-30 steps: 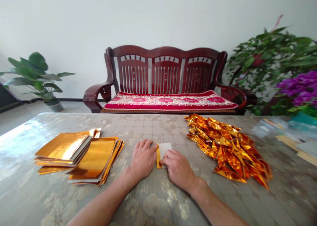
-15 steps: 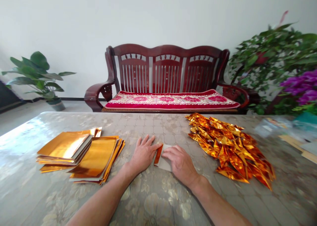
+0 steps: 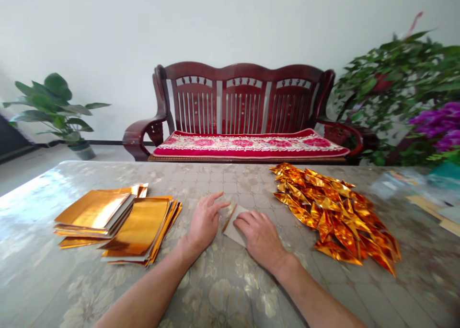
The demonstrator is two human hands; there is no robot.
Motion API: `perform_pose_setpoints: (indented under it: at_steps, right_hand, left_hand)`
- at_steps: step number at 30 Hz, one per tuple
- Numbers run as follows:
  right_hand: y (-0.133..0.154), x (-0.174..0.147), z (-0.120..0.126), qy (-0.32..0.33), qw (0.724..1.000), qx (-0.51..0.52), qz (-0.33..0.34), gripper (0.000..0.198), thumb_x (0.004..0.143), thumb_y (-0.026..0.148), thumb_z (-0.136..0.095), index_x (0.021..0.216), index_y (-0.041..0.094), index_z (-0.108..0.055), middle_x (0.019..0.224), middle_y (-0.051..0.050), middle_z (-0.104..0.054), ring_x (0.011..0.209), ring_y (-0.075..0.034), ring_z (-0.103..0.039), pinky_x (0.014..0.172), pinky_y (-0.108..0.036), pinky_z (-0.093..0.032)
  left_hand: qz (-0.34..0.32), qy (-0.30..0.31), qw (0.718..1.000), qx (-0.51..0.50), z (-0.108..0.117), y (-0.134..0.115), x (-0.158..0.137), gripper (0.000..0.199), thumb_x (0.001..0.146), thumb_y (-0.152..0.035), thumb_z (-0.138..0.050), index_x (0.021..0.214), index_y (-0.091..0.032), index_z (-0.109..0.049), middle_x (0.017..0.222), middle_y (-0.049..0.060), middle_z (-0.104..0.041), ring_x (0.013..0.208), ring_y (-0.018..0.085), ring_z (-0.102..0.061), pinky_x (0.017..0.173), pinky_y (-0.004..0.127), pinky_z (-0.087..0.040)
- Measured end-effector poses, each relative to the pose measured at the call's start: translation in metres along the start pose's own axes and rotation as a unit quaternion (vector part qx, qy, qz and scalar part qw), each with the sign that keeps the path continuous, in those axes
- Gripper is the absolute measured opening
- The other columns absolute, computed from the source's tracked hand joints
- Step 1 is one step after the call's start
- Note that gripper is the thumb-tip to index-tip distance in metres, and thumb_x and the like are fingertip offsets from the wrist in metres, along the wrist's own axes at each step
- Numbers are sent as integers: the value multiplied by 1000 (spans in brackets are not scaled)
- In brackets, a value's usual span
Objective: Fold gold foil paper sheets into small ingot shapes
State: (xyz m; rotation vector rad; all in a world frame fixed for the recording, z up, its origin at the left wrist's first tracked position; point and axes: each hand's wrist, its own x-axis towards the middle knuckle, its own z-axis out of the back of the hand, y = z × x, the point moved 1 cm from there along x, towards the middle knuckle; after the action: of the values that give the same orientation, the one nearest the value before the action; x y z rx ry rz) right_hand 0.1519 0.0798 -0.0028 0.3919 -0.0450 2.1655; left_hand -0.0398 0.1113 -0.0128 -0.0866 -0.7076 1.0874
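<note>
A sheet of gold foil paper (image 3: pixel 234 234) lies in front of me, its pale grey back facing up. Along its left edge runs a thin strip of copper-coloured foil. My right hand (image 3: pixel 261 237) rests on the sheet's right part, fingers curled and pressed together, holding it; the paper beneath them is hidden. Just left of the sheet is my left hand (image 3: pixel 204 221), empty, with its fingers apart and their tips close to the paper's edge. To the left are stacks of flat gold foil paper (image 3: pixel 138 227). On the right spreads a pile of folded foil pieces (image 3: pixel 334 213).
The table (image 3: pixel 219 299) has a clear patterned cover. Clear plastic (image 3: pixel 397 184) and tan card pieces (image 3: pixel 426 208) lie at its right edge. A wooden bench (image 3: pixel 242 102) with a red cushion (image 3: pixel 247 145) stands behind, with plants (image 3: pixel 57 107) on either side.
My left hand has come off the sheet and moved slightly left, its fingers parting. The sheet has turned a little, and its foil strip looks narrower. My right hand stays on it.
</note>
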Motion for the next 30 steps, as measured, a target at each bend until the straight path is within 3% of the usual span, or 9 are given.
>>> perform_pose_setpoints:
  at_steps: [2, 6, 10, 14, 21, 27, 30]
  right_hand:
    - [0, 1, 0, 3, 999, -27, -27, 23, 91, 10, -54, 106, 24, -65, 104, -5, -65, 98, -22, -52, 80, -35, -36]
    - [0, 2, -1, 8, 997, -45, -55, 23, 89, 9, -55, 102, 25, -64, 101, -5, -64, 96, -22, -51, 77, -34, -34]
    - [-3, 0, 1, 9, 997, -46, -64, 24, 88, 8, -53, 100, 25, -64, 101, -5, -64, 97, -22, -51, 77, -33, -34]
    - [-5, -1, 4, 5, 997, -45, -69, 24, 88, 9, -54, 103, 25, -64, 103, -5, -64, 98, -23, -52, 78, -34, -35]
    - [-9, -1, 9, 6, 998, -23, -64, 26, 87, 10, -53, 104, 24, -67, 102, -6, -66, 96, -22, -54, 78, -33, -38]
    - [-34, -5, 23, 57, 996, 67, -18, 48, 71, 6, -56, 109, 31, -70, 116, 0, -67, 104, -21, -57, 90, -34, -40]
    - [-41, -5, 27, 68, 994, 82, 6, 50, 72, 7, -57, 114, 30, -69, 119, 0, -66, 107, -21, -56, 93, -34, -41]
  left_hand:
    - [-42, -50, 997, -33, 6, -6, -6, 40, 90, -4, -40, 95, -25, -74, 117, 5, -69, 108, 17, -61, 95, 35, -47]
    - [-179, 45, 982, -52, 9, -22, -18, 34, 90, -6, -42, 81, -22, -71, 88, 2, -73, 82, 14, -64, 81, 27, -49]
    - [-133, 114, 984, 24, 6, -26, -20, 33, 88, -3, -44, 96, -22, -70, 97, 3, -73, 89, 16, -64, 82, 27, -49]
    - [-95, 161, 979, 82, 6, -24, -18, 30, 89, -5, -48, 99, -24, -69, 96, 2, -72, 91, 19, -62, 82, 29, -48]
    - [-65, 173, 976, 115, 7, -26, -16, 28, 91, -9, -50, 106, -25, -67, 105, 2, -69, 98, 20, -59, 85, 30, -48]
    - [-76, 190, 970, 132, 7, -25, -11, 29, 90, -8, -51, 109, -24, -65, 105, 4, -68, 100, 21, -58, 87, 33, -47]
    - [-77, 181, 971, 136, 8, -27, -8, 26, 91, -11, -50, 109, -23, -64, 104, 5, -68, 102, 22, -58, 88, 34, -45]
